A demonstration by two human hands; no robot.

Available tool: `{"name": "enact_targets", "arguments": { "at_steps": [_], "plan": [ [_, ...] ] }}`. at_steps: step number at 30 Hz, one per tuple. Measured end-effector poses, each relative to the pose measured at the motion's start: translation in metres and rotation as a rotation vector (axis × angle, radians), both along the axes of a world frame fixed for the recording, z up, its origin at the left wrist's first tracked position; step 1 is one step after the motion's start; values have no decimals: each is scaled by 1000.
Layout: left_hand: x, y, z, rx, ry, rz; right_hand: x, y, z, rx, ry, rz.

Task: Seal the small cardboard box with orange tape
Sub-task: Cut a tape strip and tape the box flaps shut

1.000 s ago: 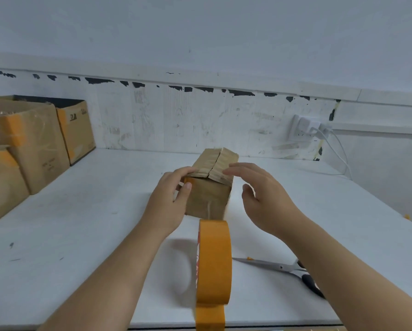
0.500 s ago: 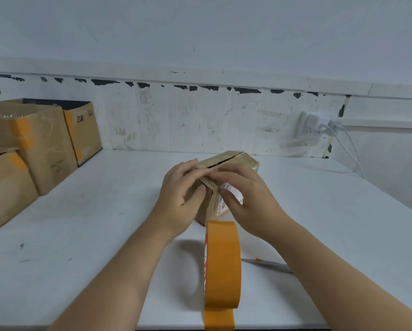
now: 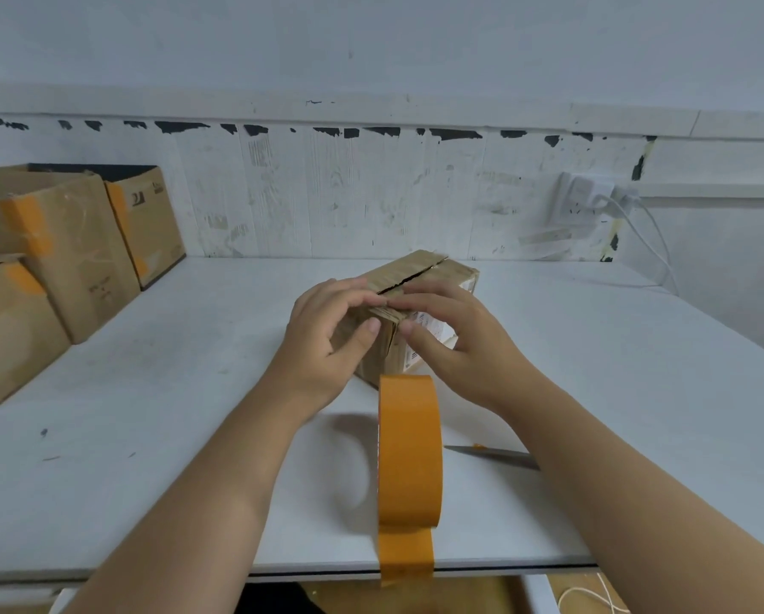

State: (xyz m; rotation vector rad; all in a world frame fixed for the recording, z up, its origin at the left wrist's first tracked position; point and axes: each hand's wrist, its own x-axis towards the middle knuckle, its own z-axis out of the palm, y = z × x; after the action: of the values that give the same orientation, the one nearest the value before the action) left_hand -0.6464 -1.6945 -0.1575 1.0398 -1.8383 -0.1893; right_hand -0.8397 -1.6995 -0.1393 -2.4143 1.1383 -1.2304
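Head view: left hand (image 3: 327,343) and right hand (image 3: 451,343) pinch the box (image 3: 420,277) flaps; seam gapes, so press flaps flush before reaching for the tape (image 3: 410,449).

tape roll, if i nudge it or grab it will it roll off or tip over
The tape roll stands on edge near the table front, so a sideways nudge would probably tip it flat. Its loose end hangs over the table edge, seemingly stuck there, which may hold it against rolling. It looks rigid enough to grip firmly by the rim.
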Motion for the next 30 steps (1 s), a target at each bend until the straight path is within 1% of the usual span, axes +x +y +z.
{"name": "enact_targets", "arguments": {
  "at_steps": [2,4,6,14,17,23,30],
  "plan": [
    [-1,-3,-2,62,72,-18,1,0,0,16,3,-13],
    [-1,-5,-3,174,161,-76,3,0,-1,23,-13,-28],
    [-1,-7,-5,230,186,-105,5,0,-1,29,-40,-25],
    [-3,-11,-8,189,187,-104,11,3,-3,24,-86,-43],
    [-4,-10,-8,215,185,-109,10,4,-4,41,-75,-46],
    [-9,-8,-6,239,267,-74,10,4,-3,76,-80,-51],
    [-9,-9,-4,255,251,-80,12,4,-2,71,-112,-65]
  ]
}}
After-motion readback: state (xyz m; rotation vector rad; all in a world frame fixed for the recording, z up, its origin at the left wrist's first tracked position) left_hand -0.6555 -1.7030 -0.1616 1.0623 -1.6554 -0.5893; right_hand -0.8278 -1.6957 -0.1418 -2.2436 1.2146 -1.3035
